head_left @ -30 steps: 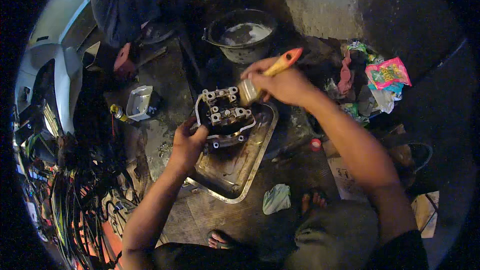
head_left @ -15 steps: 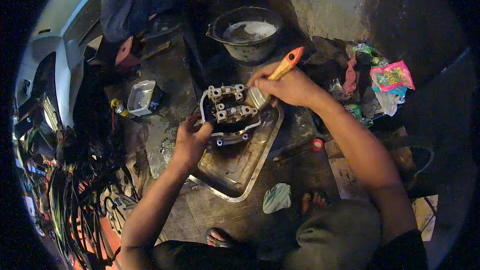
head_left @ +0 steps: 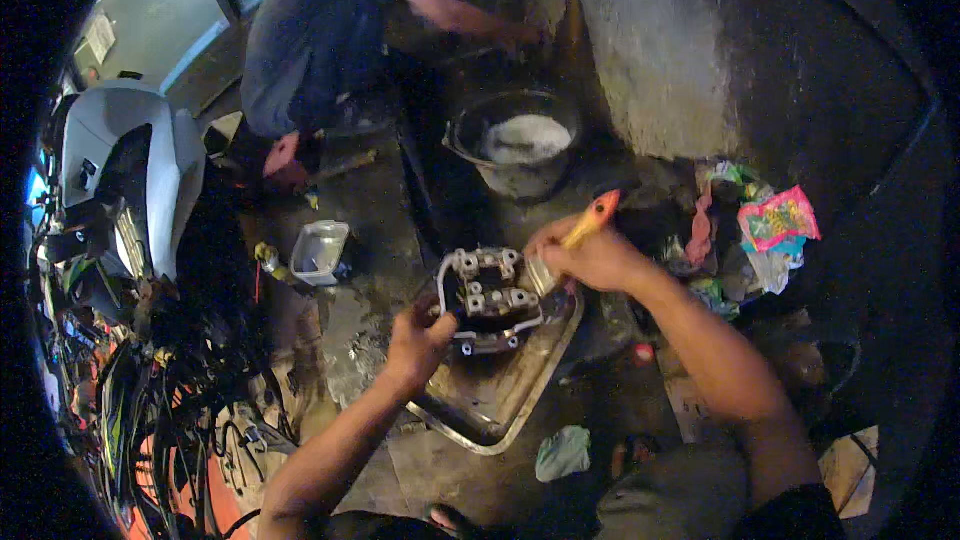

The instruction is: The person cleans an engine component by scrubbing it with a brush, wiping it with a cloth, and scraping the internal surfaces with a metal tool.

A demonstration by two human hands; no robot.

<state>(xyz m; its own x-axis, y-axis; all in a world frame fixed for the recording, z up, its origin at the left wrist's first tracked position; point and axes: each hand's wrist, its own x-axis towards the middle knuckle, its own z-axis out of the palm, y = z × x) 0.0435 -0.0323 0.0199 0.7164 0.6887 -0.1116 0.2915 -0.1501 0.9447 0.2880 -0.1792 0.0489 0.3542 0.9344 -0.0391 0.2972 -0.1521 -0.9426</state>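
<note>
My left hand (head_left: 418,348) grips the near left edge of a metal engine cylinder head (head_left: 497,297), its fingers closed on the rim. The part is held over a shallow metal tray (head_left: 490,448), which has a dark wet film on its bottom. In my right hand (head_left: 597,262) is a paintbrush with a yellow and orange handle (head_left: 582,226). Its handle points up and away, and the bristle end is against or right beside the cylinder head's right side; I cannot tell if they touch.
Beyond the tray stands a black bucket (head_left: 525,180) with white foam. A small metal container (head_left: 322,252) lies to the left, near a motorcycle (head_left: 130,175) with exposed wiring. Crumpled packets (head_left: 778,220) lie right. A co-worker's arm (head_left: 450,12) reaches across the back.
My view has tilted up, so the bucket, tray and hands sit lower in the picture and more of the co-worker shows. Both hands keep their holds, with the brush still at the cylinder head's right side.
</note>
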